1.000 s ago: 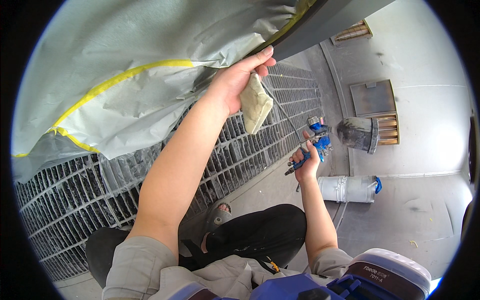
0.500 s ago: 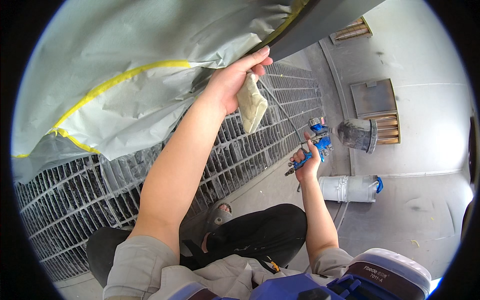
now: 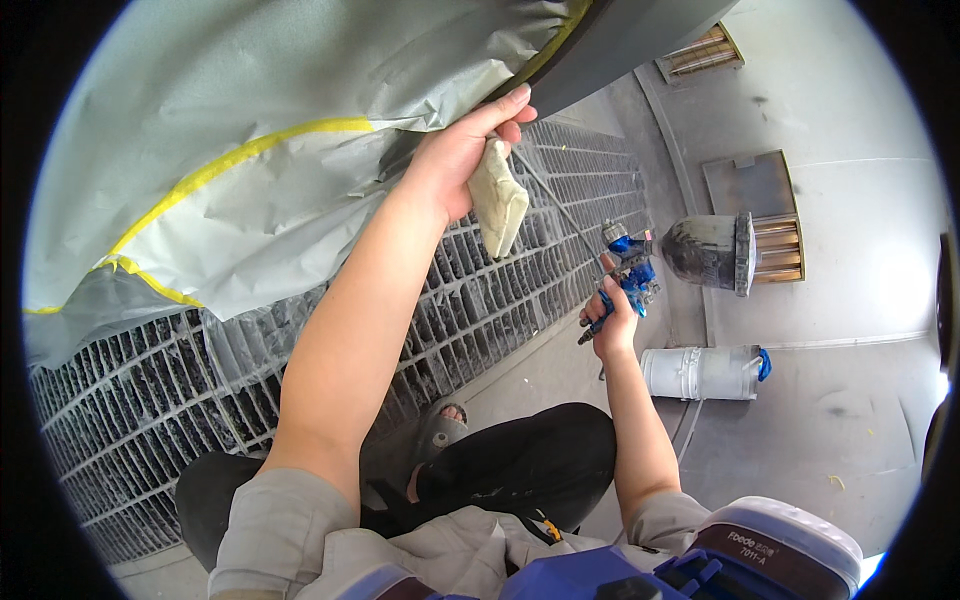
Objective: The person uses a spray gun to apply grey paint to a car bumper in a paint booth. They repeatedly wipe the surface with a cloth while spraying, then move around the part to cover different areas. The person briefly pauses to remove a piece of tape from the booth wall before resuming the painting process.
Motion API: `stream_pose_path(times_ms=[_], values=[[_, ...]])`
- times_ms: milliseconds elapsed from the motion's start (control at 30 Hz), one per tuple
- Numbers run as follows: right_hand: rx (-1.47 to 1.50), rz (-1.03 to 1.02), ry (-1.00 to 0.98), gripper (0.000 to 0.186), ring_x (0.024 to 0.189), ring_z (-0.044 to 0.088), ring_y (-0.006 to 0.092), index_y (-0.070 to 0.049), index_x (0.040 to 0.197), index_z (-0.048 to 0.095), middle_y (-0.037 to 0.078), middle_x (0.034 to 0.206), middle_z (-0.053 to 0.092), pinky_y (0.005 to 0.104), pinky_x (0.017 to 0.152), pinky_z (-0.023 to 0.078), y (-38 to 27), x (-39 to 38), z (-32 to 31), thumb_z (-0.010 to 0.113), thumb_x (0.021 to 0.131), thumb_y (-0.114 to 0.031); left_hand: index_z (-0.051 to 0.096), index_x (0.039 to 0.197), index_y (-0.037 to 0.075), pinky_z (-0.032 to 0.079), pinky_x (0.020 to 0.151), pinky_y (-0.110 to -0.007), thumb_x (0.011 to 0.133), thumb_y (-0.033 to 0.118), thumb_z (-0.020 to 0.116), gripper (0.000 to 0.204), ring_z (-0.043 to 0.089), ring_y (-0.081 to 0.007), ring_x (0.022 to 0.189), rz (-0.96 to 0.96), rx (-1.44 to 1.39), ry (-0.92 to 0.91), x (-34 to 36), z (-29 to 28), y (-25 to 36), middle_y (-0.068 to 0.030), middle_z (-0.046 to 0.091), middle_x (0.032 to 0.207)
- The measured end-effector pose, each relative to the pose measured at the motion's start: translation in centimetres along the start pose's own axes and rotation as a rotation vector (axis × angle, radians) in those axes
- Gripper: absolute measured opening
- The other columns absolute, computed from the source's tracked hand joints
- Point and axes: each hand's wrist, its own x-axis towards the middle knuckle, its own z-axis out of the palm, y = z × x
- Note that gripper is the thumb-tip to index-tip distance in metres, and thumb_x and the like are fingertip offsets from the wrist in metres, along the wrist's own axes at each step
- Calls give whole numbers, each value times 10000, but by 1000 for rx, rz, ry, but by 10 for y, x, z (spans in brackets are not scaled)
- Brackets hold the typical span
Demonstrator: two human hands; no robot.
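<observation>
My left hand (image 3: 447, 165) is closed round a folded off-white cloth (image 3: 499, 205), which hangs below the fingers. Its thumb reaches up to the lower edge of a grey panel (image 3: 625, 55), next to the masking film (image 3: 270, 75); whether it touches cannot be made out. Off to the right, my right hand (image 3: 617, 325) grips a blue spray gun (image 3: 630, 275) by the handle, with the index finger extended up along it. The gun is tipped sideways, and its grey, paint-stained cup (image 3: 705, 252) points right.
Yellow tape (image 3: 240, 155) runs across the film. Beneath lies a metal floor grating (image 3: 470, 310). A white cylinder (image 3: 702, 373) with a blue end stands by the pale wall (image 3: 860, 250), which has vents (image 3: 778, 250). A thin hose (image 3: 560, 205) crosses behind my hands.
My left hand with the cloth has shifted slightly up and left along the panel edge. The spray gun has tilted a little, its cup now somewhat higher in view.
</observation>
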Motion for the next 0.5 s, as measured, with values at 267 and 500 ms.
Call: stream_pose_path(times_ms=[267,500], values=[[52,28,-36,668,560,407,122,-79,1595,455,-33,611,360,338,634,447,-4,-2,6,630,1004,-336,677,998,60,370,476,-230,974,368,800,332,456,-43,506,-25,-46,12,0,-2,1,69,566,683],[82,38,-10,637,561,398,113,-100,1581,478,-43,608,352,336,647,446,-3,-1,7,604,1021,-375,672,1003,57,369,484,-228,985,342,788,308,442,-41,506,10,-54,-12,2,-1,2,70,559,667]])
